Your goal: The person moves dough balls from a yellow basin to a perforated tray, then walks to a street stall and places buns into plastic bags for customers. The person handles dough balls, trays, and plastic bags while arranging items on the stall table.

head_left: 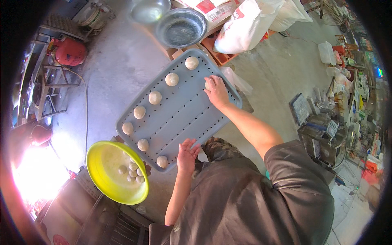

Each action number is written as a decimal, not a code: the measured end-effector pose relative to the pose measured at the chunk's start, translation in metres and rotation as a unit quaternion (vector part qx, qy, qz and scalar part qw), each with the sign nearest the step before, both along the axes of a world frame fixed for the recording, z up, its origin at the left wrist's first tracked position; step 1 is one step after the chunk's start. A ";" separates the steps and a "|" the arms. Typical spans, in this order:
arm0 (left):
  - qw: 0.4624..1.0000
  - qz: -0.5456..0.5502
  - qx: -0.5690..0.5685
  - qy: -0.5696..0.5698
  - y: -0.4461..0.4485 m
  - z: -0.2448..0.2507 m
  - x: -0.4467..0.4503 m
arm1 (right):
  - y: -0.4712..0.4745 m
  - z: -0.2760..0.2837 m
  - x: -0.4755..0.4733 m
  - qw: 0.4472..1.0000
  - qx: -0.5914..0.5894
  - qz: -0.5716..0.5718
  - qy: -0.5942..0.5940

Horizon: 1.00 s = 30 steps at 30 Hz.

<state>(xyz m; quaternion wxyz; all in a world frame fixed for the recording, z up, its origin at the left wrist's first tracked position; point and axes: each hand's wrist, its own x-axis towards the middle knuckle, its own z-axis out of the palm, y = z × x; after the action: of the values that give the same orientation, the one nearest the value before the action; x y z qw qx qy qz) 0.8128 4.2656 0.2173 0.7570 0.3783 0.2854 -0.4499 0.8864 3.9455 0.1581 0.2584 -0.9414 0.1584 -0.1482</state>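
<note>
A grey perforated plastic tray (180,113) lies at a slant before me. Several pale, floured balls, which look like dough, sit along its far left side and near left end, one of them at the far end (191,63). My right hand (216,92) has its fingers around another pale ball (208,85) at the tray's right side; the fingers partly hide it. Palm up and fingers apart, my left hand (187,156) is at the tray's near edge and holds nothing. Left of the tray, a yellow-green basin (105,190) contains several smaller-looking balls (133,166) and a floury coating.
Beyond the tray stand a dark round basin (181,29), a metal bowl (150,10) and white sacks (237,29) by an orange crate (214,52). A red gas cylinder (70,52) and a hose are at left. A metal box-like machine (321,137) stands at right.
</note>
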 end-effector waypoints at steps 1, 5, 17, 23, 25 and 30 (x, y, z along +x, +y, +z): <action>1.000 -0.001 -0.005 0.001 0.000 0.000 -0.004 | 0.000 0.000 0.000 1.000 -0.004 0.004 0.002; 1.000 -0.020 -0.015 -0.003 0.004 0.001 -0.016 | 0.000 -0.002 0.000 0.999 -0.041 -0.002 0.000; 0.998 -0.008 0.016 -0.061 0.052 0.027 -0.054 | 0.007 0.029 -0.017 0.996 -0.087 -0.029 -0.014; 0.934 -0.136 0.122 -0.307 -0.022 0.080 -0.070 | 0.025 0.103 -0.120 0.976 0.168 -0.058 -0.123; 0.854 -0.184 0.102 -0.477 -0.092 0.130 -0.079 | 0.044 0.109 -0.189 0.935 0.325 -0.110 -0.094; 0.615 -0.349 -0.032 -0.707 -0.261 0.100 -0.180 | 0.024 0.075 -0.363 0.612 0.762 -0.108 -0.180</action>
<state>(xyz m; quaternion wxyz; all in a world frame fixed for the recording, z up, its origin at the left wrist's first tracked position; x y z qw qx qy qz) 0.6324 4.0049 0.3173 0.5218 0.6262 -0.5057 -0.2827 0.5235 3.9698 0.2335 0.8881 -0.3357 0.2654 -0.1677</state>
